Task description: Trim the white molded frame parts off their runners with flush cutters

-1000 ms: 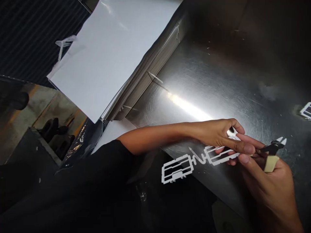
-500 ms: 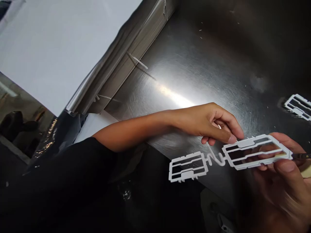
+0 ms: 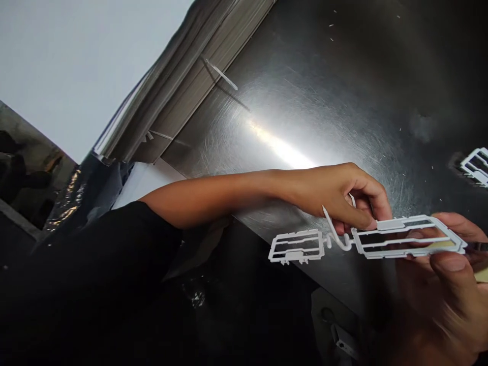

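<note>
A white moulded plastic piece hangs between my hands: a larger slotted frame (image 3: 415, 252) joined by a curved runner (image 3: 341, 245) to a smaller slotted frame (image 3: 297, 258). My left hand (image 3: 354, 195) reaches in from the left, its thumb and fingers closed at the upper left edge of the larger frame. A thin spike of the runner rises beside its palm. My right hand (image 3: 457, 284) grips the far right end of that frame, thumb in front and fingers behind. Something dark and something yellowish show by the right palm, too cut off to name.
Another white slotted frame (image 3: 476, 166) lies on the scratched metal table (image 3: 290, 112) at the right edge. A stack of large sheets (image 3: 95, 66) stands at upper left, with a white strip (image 3: 221, 74) sticking out. Tiny white scraps dot the tabletop.
The white piece has tipped to a flatter angle, and its smaller frame has come up. My left hand has shifted slightly right. Both hands keep their hold.
</note>
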`<state>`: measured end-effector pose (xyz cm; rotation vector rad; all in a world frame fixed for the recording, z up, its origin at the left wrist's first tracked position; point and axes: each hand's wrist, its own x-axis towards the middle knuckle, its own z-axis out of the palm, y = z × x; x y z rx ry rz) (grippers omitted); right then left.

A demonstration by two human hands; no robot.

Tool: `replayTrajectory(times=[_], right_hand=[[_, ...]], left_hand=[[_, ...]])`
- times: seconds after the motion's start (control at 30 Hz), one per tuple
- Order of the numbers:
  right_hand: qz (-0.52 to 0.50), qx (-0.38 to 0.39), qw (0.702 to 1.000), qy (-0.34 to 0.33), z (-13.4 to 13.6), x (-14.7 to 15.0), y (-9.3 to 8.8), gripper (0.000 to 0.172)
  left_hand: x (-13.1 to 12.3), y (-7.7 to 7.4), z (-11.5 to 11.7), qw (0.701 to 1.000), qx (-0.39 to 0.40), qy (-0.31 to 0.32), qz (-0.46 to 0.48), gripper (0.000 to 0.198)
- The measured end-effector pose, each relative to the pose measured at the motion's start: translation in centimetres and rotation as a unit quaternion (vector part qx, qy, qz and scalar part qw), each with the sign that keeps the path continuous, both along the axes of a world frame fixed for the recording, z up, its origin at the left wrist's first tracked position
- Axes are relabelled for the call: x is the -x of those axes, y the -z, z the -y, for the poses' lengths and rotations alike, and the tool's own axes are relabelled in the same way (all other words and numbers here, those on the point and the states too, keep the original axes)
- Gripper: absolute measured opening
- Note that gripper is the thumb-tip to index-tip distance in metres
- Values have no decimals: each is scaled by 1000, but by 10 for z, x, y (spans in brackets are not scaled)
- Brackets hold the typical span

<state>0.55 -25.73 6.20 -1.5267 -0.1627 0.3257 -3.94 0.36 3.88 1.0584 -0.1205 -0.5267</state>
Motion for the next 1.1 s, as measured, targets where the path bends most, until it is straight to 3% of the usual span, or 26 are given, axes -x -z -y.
replayTrajectory(times=[0.33, 0.5, 1.0, 1.1], right_hand=[[28, 22, 999, -8, -5, 0, 2, 52], [27, 3, 1000, 0, -5, 3, 4, 48], [19, 10, 999, 32, 1, 2, 4, 47], [39, 15, 998, 38, -4, 1, 7, 50]], left_hand=[[7, 4, 7, 999, -40, -13, 17, 7], [7, -2, 7, 998, -52, -20, 20, 12], [2, 1, 4, 1000, 13, 22, -18, 17], [0, 3, 5, 998, 48, 4, -47, 23]])
